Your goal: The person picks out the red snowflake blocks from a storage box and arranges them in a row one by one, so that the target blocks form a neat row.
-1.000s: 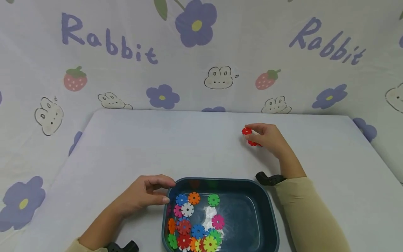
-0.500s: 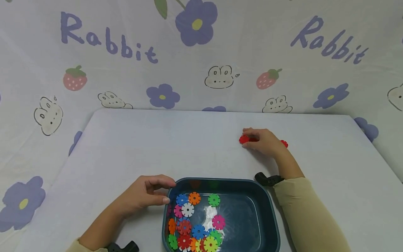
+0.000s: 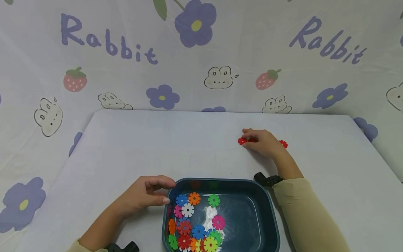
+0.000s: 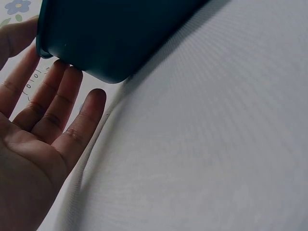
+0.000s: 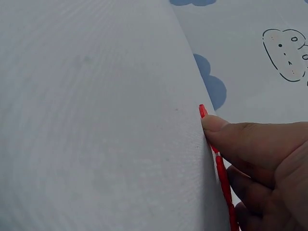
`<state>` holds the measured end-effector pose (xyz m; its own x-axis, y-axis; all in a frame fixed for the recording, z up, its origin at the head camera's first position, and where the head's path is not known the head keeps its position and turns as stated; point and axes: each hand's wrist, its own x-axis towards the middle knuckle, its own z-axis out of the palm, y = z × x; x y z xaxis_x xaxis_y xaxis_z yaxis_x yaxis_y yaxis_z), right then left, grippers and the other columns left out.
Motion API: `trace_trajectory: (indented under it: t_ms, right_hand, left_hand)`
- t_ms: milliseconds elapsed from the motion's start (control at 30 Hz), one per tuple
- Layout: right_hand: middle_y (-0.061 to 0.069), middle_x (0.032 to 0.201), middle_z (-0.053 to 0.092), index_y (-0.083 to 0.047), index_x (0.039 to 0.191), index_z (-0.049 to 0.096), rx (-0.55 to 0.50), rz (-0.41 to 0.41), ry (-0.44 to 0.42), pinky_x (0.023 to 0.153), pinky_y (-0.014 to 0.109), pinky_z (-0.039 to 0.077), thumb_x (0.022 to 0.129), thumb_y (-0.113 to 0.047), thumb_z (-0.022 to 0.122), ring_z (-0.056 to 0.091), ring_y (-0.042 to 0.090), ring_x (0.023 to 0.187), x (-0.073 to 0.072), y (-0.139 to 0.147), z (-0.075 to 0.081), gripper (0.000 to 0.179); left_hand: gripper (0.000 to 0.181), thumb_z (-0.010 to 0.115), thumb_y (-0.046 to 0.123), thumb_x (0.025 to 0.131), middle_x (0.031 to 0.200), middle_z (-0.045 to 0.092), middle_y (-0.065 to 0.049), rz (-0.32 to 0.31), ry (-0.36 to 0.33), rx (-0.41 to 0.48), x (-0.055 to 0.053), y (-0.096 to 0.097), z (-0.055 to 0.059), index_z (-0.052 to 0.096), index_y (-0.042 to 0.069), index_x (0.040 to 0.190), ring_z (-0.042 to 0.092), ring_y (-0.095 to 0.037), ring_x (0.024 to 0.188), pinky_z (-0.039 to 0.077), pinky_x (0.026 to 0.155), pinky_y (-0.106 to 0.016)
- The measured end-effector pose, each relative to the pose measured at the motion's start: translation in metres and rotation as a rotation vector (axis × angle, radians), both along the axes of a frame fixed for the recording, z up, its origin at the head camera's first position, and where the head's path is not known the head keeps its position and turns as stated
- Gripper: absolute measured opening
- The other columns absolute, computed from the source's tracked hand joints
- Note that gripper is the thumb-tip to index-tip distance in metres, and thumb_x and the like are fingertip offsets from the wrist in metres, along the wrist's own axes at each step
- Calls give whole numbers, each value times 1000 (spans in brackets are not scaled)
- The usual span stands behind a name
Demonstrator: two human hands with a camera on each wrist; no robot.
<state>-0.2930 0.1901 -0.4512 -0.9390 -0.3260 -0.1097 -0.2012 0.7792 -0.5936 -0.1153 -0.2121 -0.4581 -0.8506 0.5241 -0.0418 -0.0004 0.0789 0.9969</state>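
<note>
Red notched discs (image 3: 242, 141) in a row, left to right, at the far right part of the white table (image 3: 141, 147), middle covered by the right hand (image 3: 263, 141), so we can't count them or tell if the row touches the table all along. Right wrist view gives them edge-on, end to end, apparently linked. Right hand: thumb and fingers pinch the row near its left end; one disc pokes out left of the fingertips, another red disc (image 3: 284, 144) shows right of the hand. Left hand (image 3: 143, 192): fingers loose, fairly straight, thumb and index touching the far left corner of the blue tray (image 3: 247, 224), no disc in them.

Progress, our judgement: short red row looks put together, its left end probably being pressed or adjusted. Left over: mixed-colour loose discs (image 3: 210, 244) in the near tray, mostly bunched left, with a pink disc (image 3: 218, 222) and a green disc (image 3: 214, 200) nearer the middle. At least one loose red disc (image 3: 184, 242) is in there too, unused. Whether the row counts as finished, we can't say. Outermost: rabbit-print cloth (image 3: 182, 70) beyond the table's far edge
</note>
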Motion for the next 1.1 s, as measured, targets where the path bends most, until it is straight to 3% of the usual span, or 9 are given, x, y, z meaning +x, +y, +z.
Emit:
trace_trajectory:
  t_ms: [233, 333, 500, 633, 733, 933, 1000, 1100]
  right_hand:
    - [5, 150, 48, -14, 134, 61, -36, -17, -12, 109, 51, 41, 92, -25, 69, 37, 31, 143, 0, 3, 3, 44]
    - [4, 149, 50, -16, 136, 60, -76, -45, -23, 107, 51, 43, 93, -28, 68, 37, 32, 143, 0, 6, 11, 46]
    - [6, 142, 57, -20, 136, 60, -163, -85, 22, 104, 51, 47, 93, -34, 67, 46, 29, 137, 9, 13, 43, 46]
    - [3, 131, 65, -21, 132, 62, -303, -72, 97, 94, 30, 54, 91, -38, 69, 62, 18, 120, 27, 13, 75, 44]
    - [4, 125, 68, -16, 129, 64, -429, 47, 176, 88, 20, 54, 92, -26, 70, 67, 13, 111, 46, 4, 95, 39]
    - [10, 119, 70, -4, 125, 65, -588, 514, 266, 86, 29, 57, 87, 4, 69, 68, 20, 108, 93, -38, 125, 39]
    - [9, 118, 70, -4, 124, 65, -622, 670, 228, 87, 34, 58, 86, 5, 69, 68, 21, 109, 110, -55, 130, 39]
    - [10, 119, 69, -2, 123, 65, -661, 866, 82, 89, 41, 57, 86, 2, 70, 67, 21, 110, 130, -77, 130, 37]
  left_hand:
    - [36, 71, 5, 87, 128, 61, -21, -2, 11, 1, 0, 2, 0, 64, 0, 122, 65, -21, 113, 55, 92, -32]
    - [36, 71, 6, 87, 128, 61, -20, 0, 10, -4, -1, 2, 0, 64, 0, 122, 64, -21, 113, 55, 92, -31]
    - [36, 72, 6, 87, 128, 63, -17, 3, 11, -2, -2, 3, 1, 65, 1, 121, 64, -21, 114, 55, 93, -31]
    - [35, 72, 6, 87, 127, 63, -17, -1, 15, -1, -4, 2, 0, 65, 2, 121, 63, -21, 115, 54, 94, -31]
    - [35, 71, 7, 88, 127, 63, -16, -3, 13, -14, -3, 0, -1, 64, 3, 122, 63, -20, 115, 54, 94, -29]
    - [35, 71, 7, 88, 127, 64, -15, -4, -3, -4, 0, -1, -2, 64, 2, 122, 63, -21, 116, 53, 96, -29]
    - [34, 70, 7, 88, 126, 64, -15, -3, -1, 4, 0, 0, -2, 65, 2, 121, 63, -22, 116, 53, 96, -30]
    - [34, 70, 6, 88, 125, 65, -13, -5, 3, 11, -1, 1, -2, 65, 3, 121, 62, -22, 116, 53, 96, -31]
